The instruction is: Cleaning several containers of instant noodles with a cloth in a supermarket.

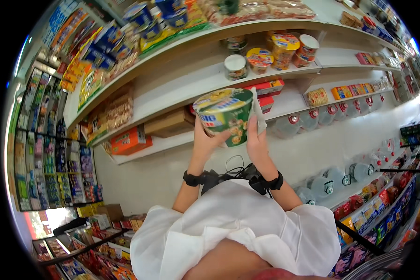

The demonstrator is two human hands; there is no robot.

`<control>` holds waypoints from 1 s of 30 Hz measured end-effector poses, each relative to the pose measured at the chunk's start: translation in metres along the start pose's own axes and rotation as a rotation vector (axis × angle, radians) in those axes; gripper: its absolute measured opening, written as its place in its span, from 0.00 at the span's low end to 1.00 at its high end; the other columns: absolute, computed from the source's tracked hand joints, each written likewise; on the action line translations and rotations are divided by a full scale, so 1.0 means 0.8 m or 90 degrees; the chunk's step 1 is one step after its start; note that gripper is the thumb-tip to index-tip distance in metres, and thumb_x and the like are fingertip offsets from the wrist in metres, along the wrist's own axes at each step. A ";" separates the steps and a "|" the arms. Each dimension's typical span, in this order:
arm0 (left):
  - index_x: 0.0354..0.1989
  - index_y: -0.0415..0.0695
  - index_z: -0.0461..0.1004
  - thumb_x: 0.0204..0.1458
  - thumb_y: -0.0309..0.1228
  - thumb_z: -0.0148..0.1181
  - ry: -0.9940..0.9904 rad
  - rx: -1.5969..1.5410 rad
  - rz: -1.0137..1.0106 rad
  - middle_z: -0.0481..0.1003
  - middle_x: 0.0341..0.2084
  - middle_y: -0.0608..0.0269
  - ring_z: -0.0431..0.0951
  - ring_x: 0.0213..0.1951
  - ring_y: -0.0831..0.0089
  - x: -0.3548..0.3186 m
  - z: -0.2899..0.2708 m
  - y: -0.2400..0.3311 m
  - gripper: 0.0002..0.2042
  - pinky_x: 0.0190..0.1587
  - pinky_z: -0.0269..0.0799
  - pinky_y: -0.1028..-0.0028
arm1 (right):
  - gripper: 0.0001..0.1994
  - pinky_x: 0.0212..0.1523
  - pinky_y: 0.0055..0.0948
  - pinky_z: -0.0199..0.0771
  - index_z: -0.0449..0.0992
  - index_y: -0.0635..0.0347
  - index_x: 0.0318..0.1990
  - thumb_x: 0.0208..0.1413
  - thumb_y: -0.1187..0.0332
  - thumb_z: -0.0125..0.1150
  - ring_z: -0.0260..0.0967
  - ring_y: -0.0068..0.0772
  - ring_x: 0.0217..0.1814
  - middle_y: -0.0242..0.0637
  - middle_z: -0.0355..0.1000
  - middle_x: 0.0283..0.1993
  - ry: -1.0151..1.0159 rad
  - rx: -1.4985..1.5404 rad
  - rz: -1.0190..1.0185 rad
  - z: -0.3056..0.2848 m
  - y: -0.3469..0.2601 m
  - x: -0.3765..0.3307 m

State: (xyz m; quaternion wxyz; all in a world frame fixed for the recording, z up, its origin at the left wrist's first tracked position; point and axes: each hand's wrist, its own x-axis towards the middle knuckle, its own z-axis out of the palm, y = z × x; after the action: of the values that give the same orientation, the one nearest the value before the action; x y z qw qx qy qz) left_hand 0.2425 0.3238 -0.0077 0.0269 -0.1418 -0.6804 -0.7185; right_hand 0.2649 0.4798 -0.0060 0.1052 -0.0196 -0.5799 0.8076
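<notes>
Clothing nearest the camera is a loose white top (233,214); beyond its front, black cables (233,171) lie between the left wristband (192,178) and the right wristband (272,182). Hazard: a slack loop could catch on a shelf edge and jerk the grip

Left hand (212,141) is closed round the left and lower side of a green tub (240,117), thumb across the front. Right hand (257,141) is closed against the opposite side, next to a crumpled pale wrapper (260,113); whether that wrapper is attached to the tub cannot be determined. The tub is held slightly tilted between both hands, in front of the shelving. Principal risk, in my judgement: loose film under the right fingers could slide and let the tub drop. Secondary risk: uneven squeezing could dent a thin wall or lift the lid

Behind the tub, red boxes (269,87) lie on the lower shelf. On the shelf above, a white-lidded cup (235,66), a red-and-yellow cup (260,59) and a tall yellow tub (284,49) stand close together; a careless sideways knock could topple one into its neighbours. Blue cups (175,15) sit piled on the top shelf, where a bump to the shelving could unsettle them
</notes>
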 end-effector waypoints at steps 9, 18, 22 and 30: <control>0.63 0.53 0.64 0.64 0.54 0.44 0.188 -0.664 -0.334 0.69 0.59 0.65 0.70 0.59 0.68 -0.077 -0.124 -0.013 0.25 0.60 0.69 0.61 | 0.23 0.70 0.55 0.49 0.71 0.55 0.59 0.54 0.70 0.57 0.54 0.50 0.73 0.38 0.63 0.68 -0.333 -0.631 -0.507 0.146 0.023 -0.039; 0.66 0.49 0.62 0.57 0.64 0.46 0.186 -0.805 -0.291 0.67 0.61 0.55 0.65 0.63 0.56 -0.122 -0.237 -0.019 0.36 0.66 0.59 0.53 | 0.21 0.74 0.49 0.46 0.70 0.54 0.62 0.61 0.64 0.55 0.51 0.43 0.76 0.36 0.59 0.71 -0.484 -0.693 -0.490 0.180 0.089 -0.091; 0.68 0.51 0.57 0.56 0.64 0.46 0.148 -1.039 -0.271 0.60 0.65 0.54 0.60 0.66 0.54 -0.125 -0.245 0.013 0.37 0.67 0.56 0.44 | 0.22 0.72 0.39 0.50 0.68 0.58 0.63 0.68 0.57 0.47 0.54 0.40 0.74 0.40 0.61 0.70 -0.278 -0.309 -0.266 0.207 0.075 -0.080; 0.68 0.52 0.57 0.58 0.63 0.45 0.118 -0.968 -0.287 0.60 0.66 0.55 0.60 0.67 0.55 -0.126 -0.255 0.015 0.36 0.68 0.54 0.46 | 0.29 0.61 0.22 0.58 0.62 0.67 0.65 0.71 0.50 0.41 0.58 0.22 0.61 0.35 0.66 0.61 -0.208 -0.159 0.056 0.242 0.041 -0.113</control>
State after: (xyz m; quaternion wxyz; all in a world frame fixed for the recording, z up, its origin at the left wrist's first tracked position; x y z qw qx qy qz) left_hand 0.3076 0.1065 -0.0269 -0.1669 0.0801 -0.0109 -0.9826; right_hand 0.3185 0.2719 0.0181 -0.0288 0.0732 -0.6833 0.7259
